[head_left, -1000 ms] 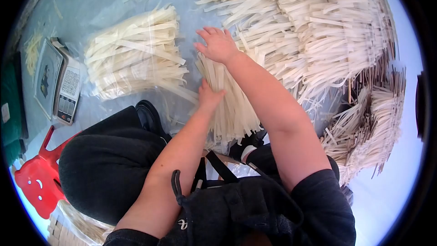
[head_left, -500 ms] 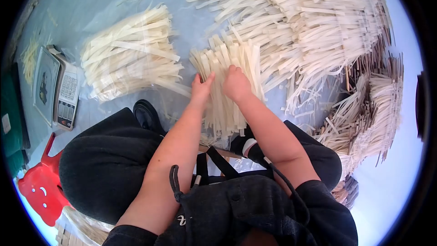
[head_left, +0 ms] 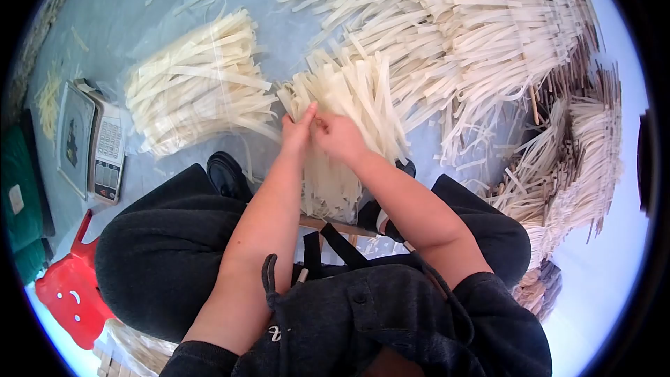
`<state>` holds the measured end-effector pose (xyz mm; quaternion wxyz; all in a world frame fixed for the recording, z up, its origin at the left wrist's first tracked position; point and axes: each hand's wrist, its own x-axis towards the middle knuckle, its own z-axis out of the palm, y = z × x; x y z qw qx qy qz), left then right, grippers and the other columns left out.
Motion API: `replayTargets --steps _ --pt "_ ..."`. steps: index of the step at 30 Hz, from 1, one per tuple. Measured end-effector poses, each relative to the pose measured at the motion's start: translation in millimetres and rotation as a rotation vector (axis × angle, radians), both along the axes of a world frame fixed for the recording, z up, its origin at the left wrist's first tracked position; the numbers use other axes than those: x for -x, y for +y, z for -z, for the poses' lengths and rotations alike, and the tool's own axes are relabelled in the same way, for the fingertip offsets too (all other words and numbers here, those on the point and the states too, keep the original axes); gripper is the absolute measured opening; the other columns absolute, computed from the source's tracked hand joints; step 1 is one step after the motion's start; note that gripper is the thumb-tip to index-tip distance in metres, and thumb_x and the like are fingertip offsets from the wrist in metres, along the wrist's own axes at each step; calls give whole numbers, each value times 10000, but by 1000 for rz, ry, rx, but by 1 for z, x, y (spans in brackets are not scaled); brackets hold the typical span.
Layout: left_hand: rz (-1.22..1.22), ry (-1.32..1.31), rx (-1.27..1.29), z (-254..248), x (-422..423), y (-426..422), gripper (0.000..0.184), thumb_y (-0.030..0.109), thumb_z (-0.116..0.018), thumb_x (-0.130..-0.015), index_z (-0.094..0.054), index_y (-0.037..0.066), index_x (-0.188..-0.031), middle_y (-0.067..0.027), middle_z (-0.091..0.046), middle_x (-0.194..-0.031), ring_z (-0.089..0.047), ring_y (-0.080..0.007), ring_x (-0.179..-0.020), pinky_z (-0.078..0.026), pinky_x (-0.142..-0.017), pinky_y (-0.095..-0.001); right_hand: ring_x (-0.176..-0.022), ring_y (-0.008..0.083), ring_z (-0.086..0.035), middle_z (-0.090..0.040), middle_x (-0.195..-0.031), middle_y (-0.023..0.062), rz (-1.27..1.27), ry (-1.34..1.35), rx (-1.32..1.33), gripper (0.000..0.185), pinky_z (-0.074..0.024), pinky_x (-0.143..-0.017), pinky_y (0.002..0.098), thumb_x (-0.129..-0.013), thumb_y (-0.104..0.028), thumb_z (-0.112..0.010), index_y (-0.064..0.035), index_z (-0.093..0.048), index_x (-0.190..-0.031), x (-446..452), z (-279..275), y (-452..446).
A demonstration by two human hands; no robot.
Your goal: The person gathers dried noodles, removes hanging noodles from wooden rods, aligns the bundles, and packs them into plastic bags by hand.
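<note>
Between my knees lies a loose bundle of pale flat strips [head_left: 352,91], spread out at its far end. My left hand [head_left: 299,129] is at the bundle's left side, its thumb up and its fingers wrapped round the edge strips. Close beside it, nearly touching, my right hand [head_left: 335,134] is curled over the middle of the bundle, with fingertips pinched together; what they hold is too small to make out. To the left sits another bundle of strips [head_left: 199,87] on clear plastic.
A large heap of strips [head_left: 488,35] fills the far right, with darker-ended strips [head_left: 572,160] below it. At left are a scale [head_left: 105,146], a red plastic seat [head_left: 73,300] and green material [head_left: 21,195]. A black shoe [head_left: 227,176] is near the left bundle.
My right hand came down from beyond the bundle onto it, then moved left beside my left hand. The bundle's far ends have fanned out, and my left hand has shifted slightly left.
</note>
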<state>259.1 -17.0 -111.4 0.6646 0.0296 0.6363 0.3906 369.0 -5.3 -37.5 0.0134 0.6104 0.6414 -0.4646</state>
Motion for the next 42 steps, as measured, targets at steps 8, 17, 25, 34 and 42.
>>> replayTargets --steps 8,17,25,34,42 --pt "40 154 26 24 -9 -3 1061 487 -822 -696 -245 -19 -1429 -196 -505 -1324 -528 -287 -1184 -437 -975 -404 -954 380 -613 -619 -1062 209 163 -284 -231 360 -500 -842 445 -822 -231 -567 -39 -596 -1125 -53 15 14" --pt "78 20 -108 -8 7 -2 953 333 -847 -710 -271 31 -1407 -155 -497 -1318 -529 -265 -1171 -458 -962 -396 -974 391 -612 -645 -994 237 -69 -51 -56 461 -480 -906 436 -814 -315 -571 8 -588 -1143 -11 23 -18" --pt "134 342 -98 31 12 -13 879 248 -859 -682 -355 30 -1368 -137 -542 -1274 -559 -258 -1132 -462 -956 -370 -931 329 -648 -681 -989 189 241 -192 -39 404 -503 -850 374 -830 -331 -579 -68 -669 -1123 -75 54 0" --pt "122 -5 -66 -7 24 -12 881 288 -844 -704 -368 26 -1397 -140 -553 -1278 -567 -252 -1129 -466 -940 -384 -958 393 -621 -675 -997 203 197 -50 79 377 -486 -880 437 -870 -362 -499 -61 -672 -1019 -48 22 14" --pt "146 -269 -25 -12 48 -31 618 326 -771 -792 -532 33 -1281 -103 -609 -1190 -588 -228 -1082 -483 -898 -382 -1089 457 -556 -590 -1162 297 125 108 -135 531 -421 -971 477 -933 -449 -424 -46 -505 -1270 -6 71 -41"
